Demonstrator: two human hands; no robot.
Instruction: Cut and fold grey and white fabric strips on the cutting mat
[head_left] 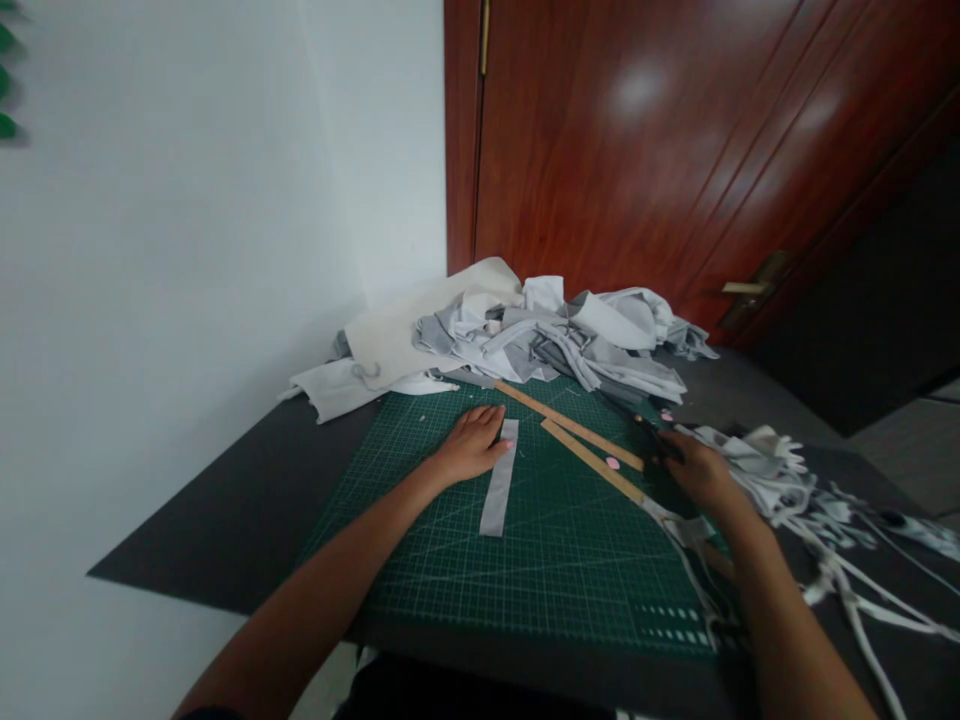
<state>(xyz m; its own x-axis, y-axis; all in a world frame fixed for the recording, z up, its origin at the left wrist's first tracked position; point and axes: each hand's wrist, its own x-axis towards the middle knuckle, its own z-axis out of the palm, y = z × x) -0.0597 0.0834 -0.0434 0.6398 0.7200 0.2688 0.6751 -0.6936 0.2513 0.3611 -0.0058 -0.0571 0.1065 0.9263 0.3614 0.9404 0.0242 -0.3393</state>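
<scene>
My left hand [474, 445] lies flat on the green cutting mat [420, 560], palm down, with its thumb resting on a narrow light-grey fabric strip [498, 495]. The strip runs lengthwise toward me. Off to the right, my right hand [701, 468] is closed around the black handles of scissors [660, 445], whose dark blades point away to the upper left. Between the hands lie two wooden rulers, one farther back [562, 417] and one nearer [592, 460]. A small pink piece [613, 463], perhaps tailor's chalk, is beside the nearer ruler.
A heap of grey and white cloth [540, 335] covers the back of the dark table [247, 510], against the wall and a brown door [600, 150]. Cream fabric [405, 325] lies at its left. Tangled scraps and cords [772, 480] spread along the right side.
</scene>
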